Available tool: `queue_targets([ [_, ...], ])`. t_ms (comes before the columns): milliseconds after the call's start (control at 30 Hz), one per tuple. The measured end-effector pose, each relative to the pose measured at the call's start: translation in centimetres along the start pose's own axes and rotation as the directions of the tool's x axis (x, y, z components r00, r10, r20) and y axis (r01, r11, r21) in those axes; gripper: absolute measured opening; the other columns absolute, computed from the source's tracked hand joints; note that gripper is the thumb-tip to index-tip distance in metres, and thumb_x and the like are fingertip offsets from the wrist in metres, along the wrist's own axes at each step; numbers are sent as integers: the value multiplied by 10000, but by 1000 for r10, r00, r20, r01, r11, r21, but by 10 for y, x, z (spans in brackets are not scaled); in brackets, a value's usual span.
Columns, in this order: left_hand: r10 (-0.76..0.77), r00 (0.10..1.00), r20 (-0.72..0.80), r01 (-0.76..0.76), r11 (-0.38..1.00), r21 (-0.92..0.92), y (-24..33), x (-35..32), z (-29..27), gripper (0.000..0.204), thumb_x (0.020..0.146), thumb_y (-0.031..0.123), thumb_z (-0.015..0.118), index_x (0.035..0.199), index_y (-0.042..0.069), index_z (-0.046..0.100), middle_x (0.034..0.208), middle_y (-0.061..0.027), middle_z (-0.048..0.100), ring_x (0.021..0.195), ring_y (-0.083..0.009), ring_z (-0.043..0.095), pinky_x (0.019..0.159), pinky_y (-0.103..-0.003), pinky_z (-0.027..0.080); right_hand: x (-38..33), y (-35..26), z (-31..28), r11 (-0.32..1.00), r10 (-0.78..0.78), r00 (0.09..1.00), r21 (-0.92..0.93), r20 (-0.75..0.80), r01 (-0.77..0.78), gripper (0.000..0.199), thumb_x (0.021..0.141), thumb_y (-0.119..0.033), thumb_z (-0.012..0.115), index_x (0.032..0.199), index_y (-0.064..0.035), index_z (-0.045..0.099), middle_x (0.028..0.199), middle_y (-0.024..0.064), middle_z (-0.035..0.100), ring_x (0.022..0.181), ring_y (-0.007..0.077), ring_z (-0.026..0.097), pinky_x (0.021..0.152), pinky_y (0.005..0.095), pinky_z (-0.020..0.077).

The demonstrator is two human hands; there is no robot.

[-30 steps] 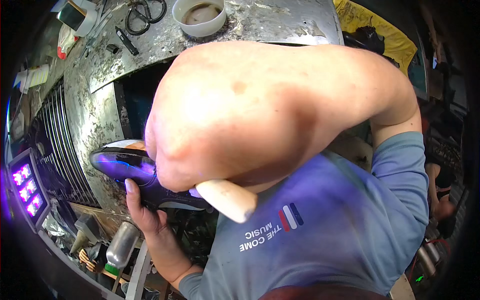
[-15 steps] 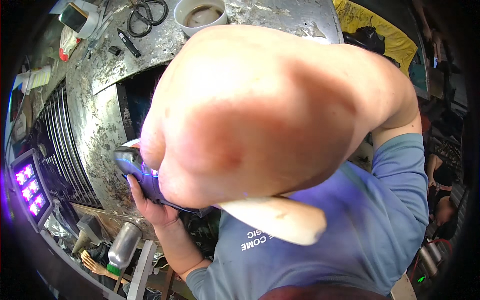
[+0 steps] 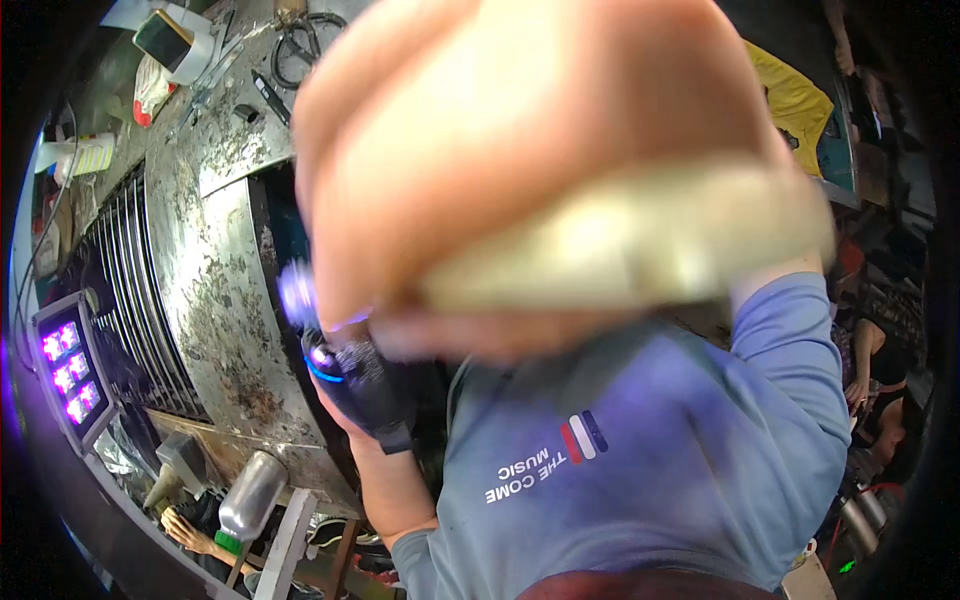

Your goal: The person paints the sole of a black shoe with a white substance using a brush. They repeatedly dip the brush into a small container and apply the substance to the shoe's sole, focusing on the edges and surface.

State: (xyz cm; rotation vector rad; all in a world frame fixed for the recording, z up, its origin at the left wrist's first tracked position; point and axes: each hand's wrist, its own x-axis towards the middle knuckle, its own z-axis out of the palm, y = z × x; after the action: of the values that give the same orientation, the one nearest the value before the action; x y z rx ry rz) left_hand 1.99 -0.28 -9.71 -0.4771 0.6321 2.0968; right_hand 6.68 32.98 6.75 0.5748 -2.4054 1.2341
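Note:
My right hand (image 3: 470,150), close up and blurred, fills the upper middle of the view. It is closed round a smooth pale handle (image 3: 620,245); the working end of that tool cannot be made out. Below it, my left hand (image 3: 343,418) grips a dark shoe (image 3: 372,385) with a bright blue line of light along its edge. The shoe hides most of the left fingers, and the right hand covers part of the shoe. A smeared purple-white patch shows just above the shoe.
A worn metal bench (image 3: 270,360) with a barred grille (image 3: 150,290) lies left. A purple lamp (image 3: 70,372) stands beside it. Behind are scissors (image 3: 293,55), a marker (image 3: 268,97) and a phone (image 3: 163,38). Lower left are a metal bottle (image 3: 252,495) and another person's hand (image 3: 187,528).
My right hand has risen, and the pale handle has swung up and to the right. The left hand and shoe have shifted slightly right and down. The white bowl is now hidden.

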Motion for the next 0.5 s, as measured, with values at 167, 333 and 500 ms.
queue_targets([
  [167,-226,937,268,313,884,-348,-28,-11,6,892,904,364,712,1556,1,223,1384,-185,551,1093,-297,667,870,-389,584,2,73,-18,943,134,975,-279,-176,-180,172,802,-243,729,859,-81,745,795,103,725,737,315,703,689,369,568],
  [333,-222,933,283,327,850,-412,-43,-9,17,1013,800,233,819,1563,0,194,1357,-140,579,1081,-267,670,849,-342,578,-14,147,4,684,345,932,-649,-114,-332,245,811,-360,694,883,-137,764,821,111,724,796,295,716,753,410,587],
  [500,-177,940,291,309,804,-509,-55,-6,14,937,880,368,724,1550,-27,202,1331,-168,590,1077,-279,676,845,-355,587,-10,133,-2,705,249,952,-641,-177,-303,197,796,-305,727,858,-119,749,800,109,718,783,308,706,725,406,571],
])
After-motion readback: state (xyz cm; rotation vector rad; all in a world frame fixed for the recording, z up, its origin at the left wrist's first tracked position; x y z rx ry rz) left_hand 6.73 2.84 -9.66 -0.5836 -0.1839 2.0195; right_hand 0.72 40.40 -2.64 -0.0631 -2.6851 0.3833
